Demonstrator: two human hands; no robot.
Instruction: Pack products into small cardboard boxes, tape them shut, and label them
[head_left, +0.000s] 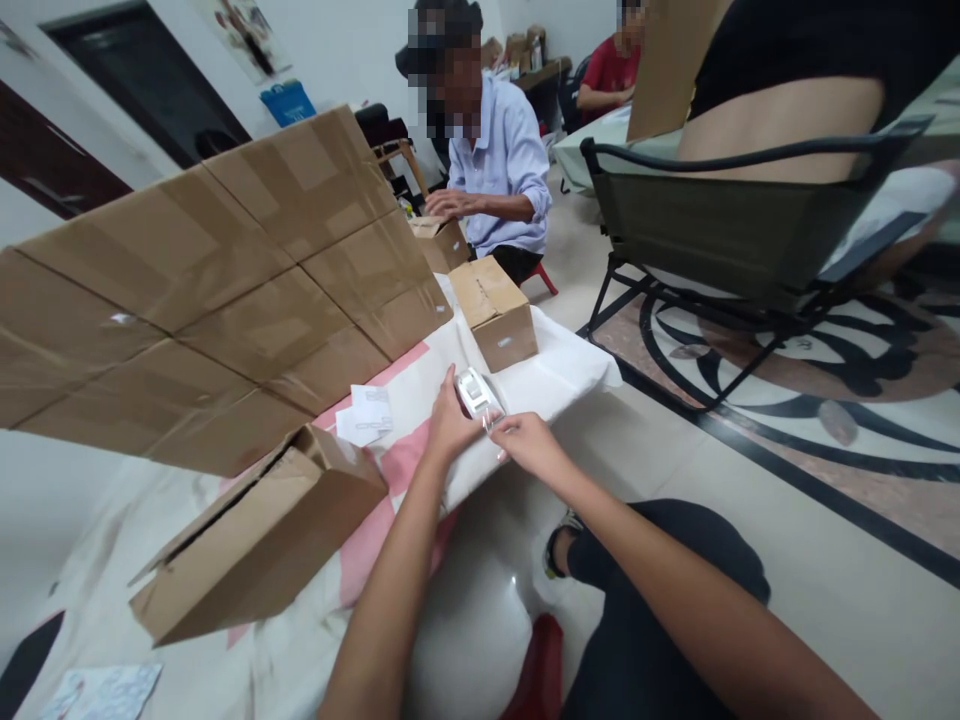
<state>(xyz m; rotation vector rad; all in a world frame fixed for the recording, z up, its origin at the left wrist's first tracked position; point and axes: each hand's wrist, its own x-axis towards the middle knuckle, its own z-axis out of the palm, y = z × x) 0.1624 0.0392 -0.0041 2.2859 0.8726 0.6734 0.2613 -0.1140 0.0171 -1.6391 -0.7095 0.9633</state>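
Observation:
A small white device [475,390], partly wrapped in clear plastic film, is between my hands just above the table edge. My left hand [450,420] wraps round its left side, thumb and fingers closed on it. At its lower right, my right hand [531,440] pinches the clear plastic film [490,418] near the device's end. What kind of device it is, I cannot make out. Left of my hands lie white paper slips [365,414] on the cloth. A closed cardboard box [495,312] sits just beyond the device.
A long carton [262,540] lies on the cloth-covered table [285,640] at left. Stacked cardboard boxes [225,290] form a wall behind it. A person in a light blue shirt [499,160] touches another box [442,245]. A folding chair [720,230] stands at right.

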